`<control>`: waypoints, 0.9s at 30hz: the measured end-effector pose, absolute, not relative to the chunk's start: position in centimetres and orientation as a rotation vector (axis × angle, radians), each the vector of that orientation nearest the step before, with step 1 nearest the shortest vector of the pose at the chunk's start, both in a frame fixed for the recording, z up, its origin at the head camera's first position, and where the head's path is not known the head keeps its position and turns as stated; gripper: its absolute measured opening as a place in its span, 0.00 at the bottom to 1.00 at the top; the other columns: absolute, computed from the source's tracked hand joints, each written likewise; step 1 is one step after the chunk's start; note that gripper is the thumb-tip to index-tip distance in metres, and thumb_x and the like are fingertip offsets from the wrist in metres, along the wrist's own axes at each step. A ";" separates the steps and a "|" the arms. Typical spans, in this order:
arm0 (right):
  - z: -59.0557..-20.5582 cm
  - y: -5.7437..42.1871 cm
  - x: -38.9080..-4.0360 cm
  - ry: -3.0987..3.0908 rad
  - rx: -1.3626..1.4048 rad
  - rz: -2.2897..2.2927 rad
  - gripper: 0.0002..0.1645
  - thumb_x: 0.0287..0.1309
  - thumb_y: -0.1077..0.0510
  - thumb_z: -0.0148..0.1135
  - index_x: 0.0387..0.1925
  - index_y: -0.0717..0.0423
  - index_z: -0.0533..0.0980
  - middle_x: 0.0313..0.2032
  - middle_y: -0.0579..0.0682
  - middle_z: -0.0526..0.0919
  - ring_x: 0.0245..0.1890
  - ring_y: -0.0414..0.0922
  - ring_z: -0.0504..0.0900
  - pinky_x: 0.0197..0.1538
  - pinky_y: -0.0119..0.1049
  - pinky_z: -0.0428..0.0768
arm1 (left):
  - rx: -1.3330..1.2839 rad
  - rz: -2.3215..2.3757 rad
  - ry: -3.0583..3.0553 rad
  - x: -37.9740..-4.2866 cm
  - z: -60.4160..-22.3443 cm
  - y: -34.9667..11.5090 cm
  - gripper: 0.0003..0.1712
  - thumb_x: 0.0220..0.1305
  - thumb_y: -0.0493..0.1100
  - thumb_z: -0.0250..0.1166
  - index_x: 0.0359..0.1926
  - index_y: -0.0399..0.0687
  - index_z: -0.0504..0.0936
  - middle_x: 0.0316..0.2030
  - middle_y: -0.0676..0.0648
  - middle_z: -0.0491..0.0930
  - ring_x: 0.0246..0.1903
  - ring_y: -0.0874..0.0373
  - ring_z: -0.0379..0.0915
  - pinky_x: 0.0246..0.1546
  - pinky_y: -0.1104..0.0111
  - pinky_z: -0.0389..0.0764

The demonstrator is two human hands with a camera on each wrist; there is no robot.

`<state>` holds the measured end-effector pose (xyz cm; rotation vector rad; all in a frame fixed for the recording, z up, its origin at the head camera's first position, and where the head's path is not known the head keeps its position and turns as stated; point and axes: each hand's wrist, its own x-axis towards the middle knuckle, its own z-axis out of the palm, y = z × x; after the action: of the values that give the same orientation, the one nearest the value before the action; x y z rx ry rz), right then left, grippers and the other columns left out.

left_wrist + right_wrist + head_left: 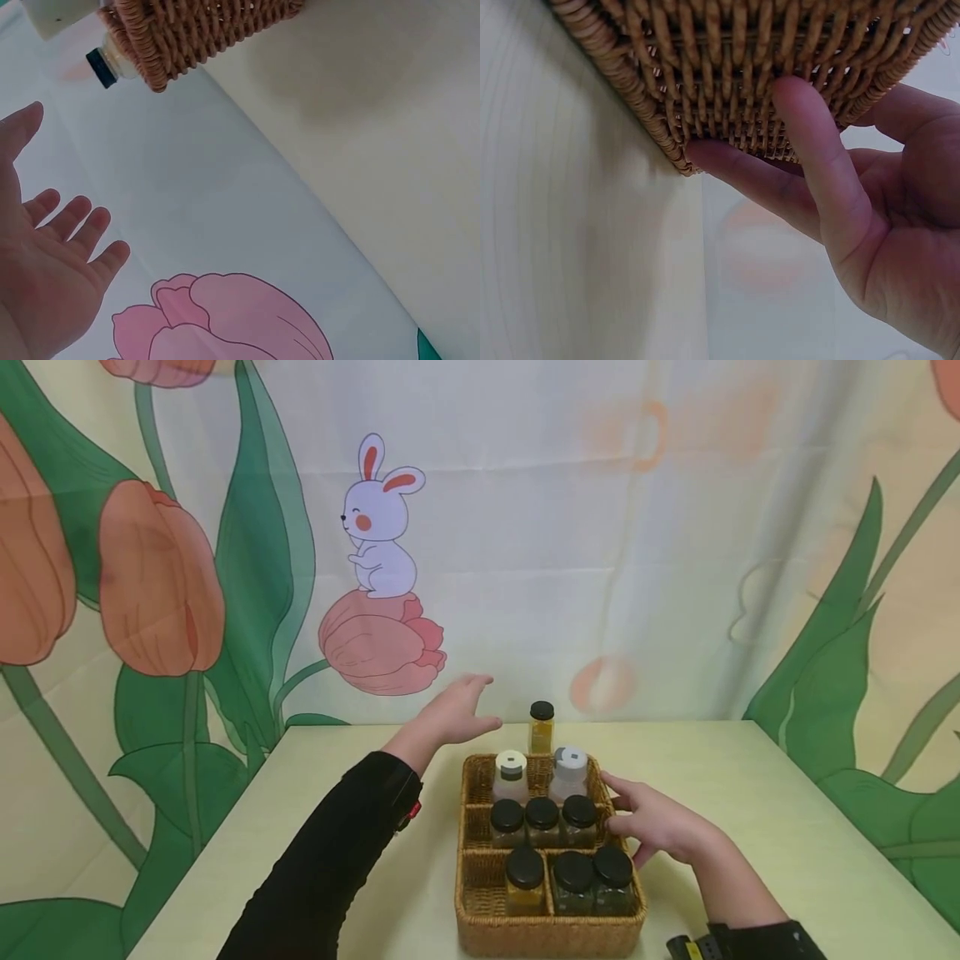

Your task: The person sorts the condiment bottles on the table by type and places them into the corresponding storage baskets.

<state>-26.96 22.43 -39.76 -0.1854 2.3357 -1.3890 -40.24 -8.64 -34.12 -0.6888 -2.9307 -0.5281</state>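
Note:
A woven wicker basket (551,935) with several compartments stands on the table. Along its right wall, my right hand (660,818) touches the weave with extended fingers; the right wrist view shows its fingertips (799,94) against the wicker. My left hand (453,710) is in the air beyond the basket's back left corner, fingers spread and palm bare in the left wrist view. To the right of that hand, a small black-capped bottle (542,735) with yellow contents stands behind the basket, its lower part hidden.
Two bottles with pale caps, one cream cap (512,763) and one white cap (572,762), fill the back compartment. Black-lidded jars (542,817) stand in the middle row, others (573,877) in front. A printed curtain (525,568) hangs at the table's (720,760) far edge.

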 end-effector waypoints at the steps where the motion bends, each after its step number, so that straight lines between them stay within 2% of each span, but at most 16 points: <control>1: -39.8 22.4 -26.9 2.333 -0.182 -1.391 0.52 0.56 0.63 0.59 0.77 0.50 0.43 0.68 0.76 0.57 0.51 0.53 0.80 0.24 0.51 0.82 | -0.692 -0.501 -2.943 -40.4 -34.3 -8.4 0.44 0.62 0.62 0.61 0.74 0.54 0.57 0.72 0.47 0.59 0.71 0.50 0.57 0.67 0.55 0.66; 8: -39.9 22.4 -26.8 2.320 -0.178 -1.389 0.53 0.56 0.63 0.59 0.77 0.50 0.43 0.68 0.76 0.56 0.51 0.53 0.80 0.24 0.51 0.82 | -0.794 -0.308 -3.030 -41.0 -35.2 -6.4 0.37 0.68 0.52 0.58 0.73 0.49 0.58 0.72 0.45 0.60 0.71 0.50 0.57 0.68 0.57 0.64; 13: -39.7 22.4 -27.0 2.330 -0.176 -1.386 0.52 0.56 0.63 0.58 0.77 0.49 0.44 0.68 0.75 0.56 0.51 0.52 0.81 0.25 0.51 0.82 | -0.898 -0.176 -3.026 -41.6 -35.7 -4.4 0.31 0.71 0.41 0.50 0.73 0.47 0.57 0.72 0.45 0.60 0.72 0.52 0.55 0.71 0.61 0.60; 16: -39.6 22.4 -27.1 2.332 -0.173 -1.386 0.52 0.56 0.63 0.59 0.77 0.49 0.44 0.68 0.74 0.58 0.50 0.52 0.81 0.25 0.51 0.82 | -0.912 -0.157 -3.050 -41.9 -36.0 -3.3 0.33 0.69 0.33 0.47 0.74 0.49 0.57 0.73 0.47 0.59 0.73 0.53 0.53 0.72 0.62 0.58; 20: -39.6 22.5 -27.0 2.323 -0.191 -1.379 0.53 0.56 0.62 0.59 0.77 0.50 0.43 0.68 0.75 0.57 0.49 0.52 0.82 0.25 0.51 0.82 | -0.908 -0.128 -3.104 -42.2 -36.4 -2.6 0.42 0.64 0.25 0.48 0.76 0.57 0.53 0.74 0.51 0.56 0.74 0.55 0.51 0.72 0.61 0.57; 23: -39.6 22.6 -27.0 2.316 -0.193 -1.387 0.53 0.56 0.63 0.59 0.77 0.50 0.43 0.68 0.75 0.57 0.49 0.52 0.82 0.25 0.51 0.82 | -0.942 -0.032 -3.109 -42.4 -36.4 -2.3 0.44 0.64 0.24 0.48 0.76 0.61 0.52 0.75 0.53 0.54 0.74 0.55 0.50 0.72 0.61 0.56; 27: -39.7 22.6 -27.0 2.316 -0.200 -1.393 0.52 0.57 0.63 0.58 0.77 0.49 0.43 0.69 0.75 0.55 0.50 0.52 0.81 0.24 0.51 0.82 | -1.020 0.116 -3.058 -42.7 -36.2 -1.9 0.41 0.68 0.27 0.48 0.76 0.62 0.52 0.76 0.56 0.51 0.74 0.55 0.49 0.73 0.60 0.55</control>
<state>-27.01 22.56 -39.67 -0.1998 2.3160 -1.3930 -42.73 -1.88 -36.21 -1.0197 -3.0577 0.1164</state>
